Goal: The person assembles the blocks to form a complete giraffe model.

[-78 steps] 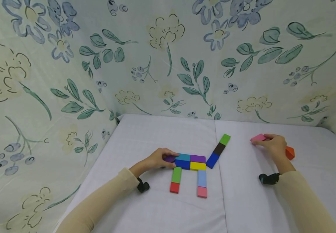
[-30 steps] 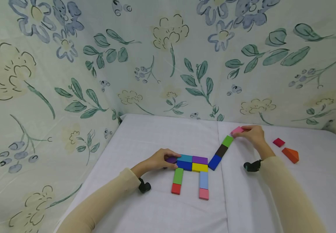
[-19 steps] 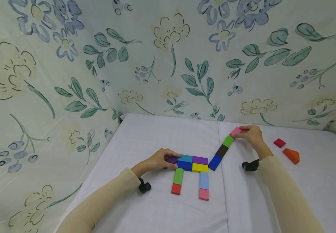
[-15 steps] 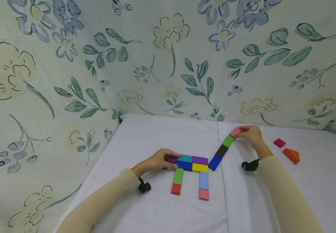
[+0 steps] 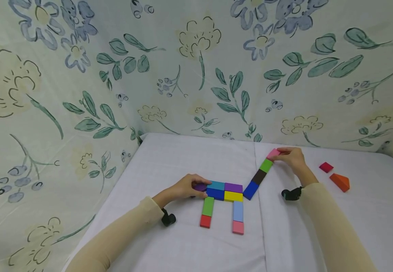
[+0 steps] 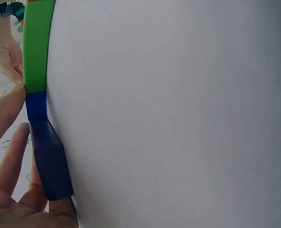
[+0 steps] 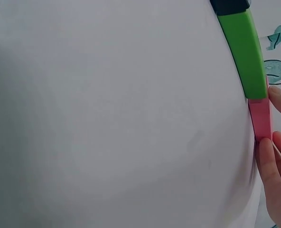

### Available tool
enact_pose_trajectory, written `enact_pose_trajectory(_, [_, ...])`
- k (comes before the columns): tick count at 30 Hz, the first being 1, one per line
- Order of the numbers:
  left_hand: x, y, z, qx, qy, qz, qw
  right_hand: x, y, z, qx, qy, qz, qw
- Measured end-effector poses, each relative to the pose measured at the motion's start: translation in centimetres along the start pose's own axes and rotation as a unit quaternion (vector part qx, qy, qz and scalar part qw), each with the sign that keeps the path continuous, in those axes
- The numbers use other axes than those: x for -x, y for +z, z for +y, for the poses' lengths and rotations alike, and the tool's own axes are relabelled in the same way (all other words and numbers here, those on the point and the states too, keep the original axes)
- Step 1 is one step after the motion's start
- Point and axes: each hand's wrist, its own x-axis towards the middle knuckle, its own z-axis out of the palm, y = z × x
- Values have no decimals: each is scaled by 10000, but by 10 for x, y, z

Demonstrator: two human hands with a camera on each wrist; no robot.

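My right hand (image 5: 292, 158) pinches a pink block (image 5: 273, 154) between thumb and fingers. In the right wrist view that pink block (image 7: 261, 116) meets the end of a green block (image 7: 245, 54). The slanted row continues with a dark brown block (image 5: 259, 176) and a blue one (image 5: 251, 190). My left hand (image 5: 184, 187) curls round a purple block (image 5: 200, 187), partly hidden by the fingers, its fingertips reaching the teal block (image 5: 216, 185) and the blue block (image 5: 215, 194). In the left wrist view the purple block (image 6: 52, 161) lies against the fingers.
Beside the teal and blue blocks lie a purple block (image 5: 233, 187) and a yellow one (image 5: 233, 196). Two legs of blocks extend below: green (image 5: 208, 206) with red (image 5: 205, 221), light blue (image 5: 238, 211) with pink (image 5: 238, 227). Red (image 5: 326, 167) and orange (image 5: 340, 182) blocks lie right.
My right hand has brought the pink block leftward from the right side to the top of the slanted row, lining it up with the green block. My left hand has stayed in place.
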Motion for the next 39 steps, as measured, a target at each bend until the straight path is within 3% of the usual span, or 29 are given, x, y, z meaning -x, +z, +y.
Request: enact_pose_trajectory(39, [1, 0, -2, 100, 1, -5, 10000, 5, 1, 2, 244, -288, -237, 9990])
